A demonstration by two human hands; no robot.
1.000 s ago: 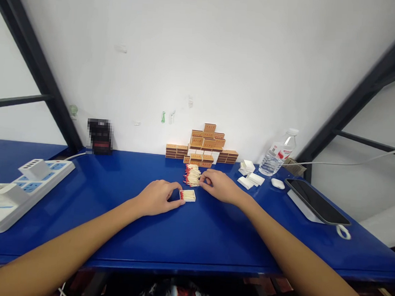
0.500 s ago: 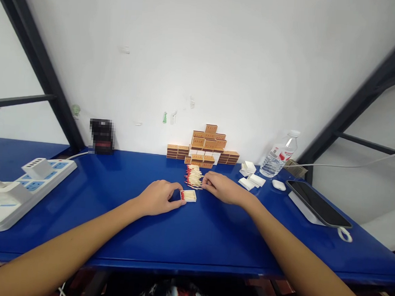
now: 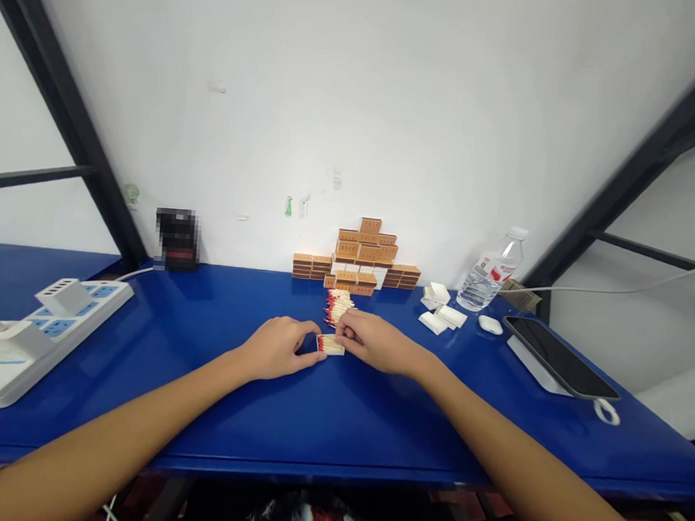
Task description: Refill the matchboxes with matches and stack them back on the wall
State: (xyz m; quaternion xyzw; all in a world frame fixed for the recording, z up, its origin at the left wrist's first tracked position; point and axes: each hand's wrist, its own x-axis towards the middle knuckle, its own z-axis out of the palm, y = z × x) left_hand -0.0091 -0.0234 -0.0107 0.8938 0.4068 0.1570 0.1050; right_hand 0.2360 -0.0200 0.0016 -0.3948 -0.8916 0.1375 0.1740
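Observation:
A small white matchbox tray (image 3: pixel 331 351) holding red-tipped matches lies on the blue table. My left hand (image 3: pixel 279 347) grips its left end between thumb and finger. Over the tray's right end is my right hand (image 3: pixel 374 340), its fingertips pinched together at the matches inside; whatever is in the pinch is too small to make out. Just behind, a loose pile of red-tipped matches (image 3: pixel 337 306) lies on the table, partly covered by my right hand. Orange-brown matchboxes (image 3: pixel 368 252) are stacked in a stepped pile against the wall.
White empty trays (image 3: pixel 450 318) lie to the right of the matches, near a water bottle (image 3: pixel 489 274), a white earphone case (image 3: pixel 490 325) and a phone (image 3: pixel 558 356) on a stand. A power strip (image 3: pixel 63 328) is at the left, a pixelated black object (image 3: pixel 179 239) behind it.
My right hand has moved left and slightly nearer, from the loose match pile to the tray's right end. My left hand still holds the tray in place.

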